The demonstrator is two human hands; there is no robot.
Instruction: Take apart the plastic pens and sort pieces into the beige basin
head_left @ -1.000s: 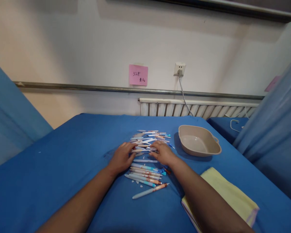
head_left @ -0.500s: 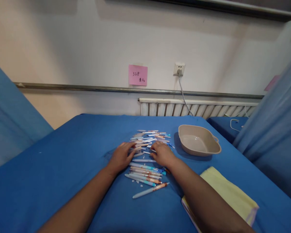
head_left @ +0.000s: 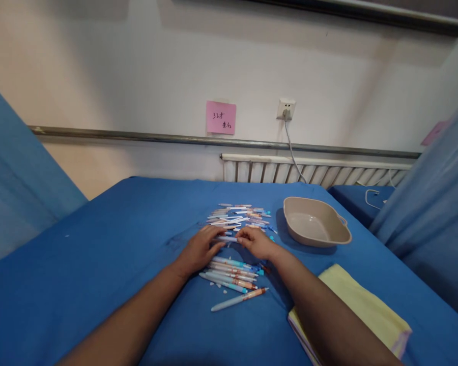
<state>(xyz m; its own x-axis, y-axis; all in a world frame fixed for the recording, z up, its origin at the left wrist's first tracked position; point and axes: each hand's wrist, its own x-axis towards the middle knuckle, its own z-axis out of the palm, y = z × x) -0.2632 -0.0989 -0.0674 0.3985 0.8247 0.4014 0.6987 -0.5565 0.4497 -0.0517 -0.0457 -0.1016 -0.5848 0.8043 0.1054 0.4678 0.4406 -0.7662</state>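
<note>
I see the pale pen (head_left: 229, 239) lying crosswise between my hands, long axis left to right. My right hand (head_left: 257, 244) pinches its right end; my left hand (head_left: 199, 250) curls at the other, whether gripping I can't tell. More pens (head_left: 231, 274) lie nearer me; the tan basin (head_left: 310, 222) stands off right, inner floor showing.

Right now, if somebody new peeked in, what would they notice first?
Probably the left hand and right hand in the middle, with a pale pen between them and many more pens scattered around on the blue cloth. Then the tan basin to the right, and the bright pink note up on the wall.
</note>
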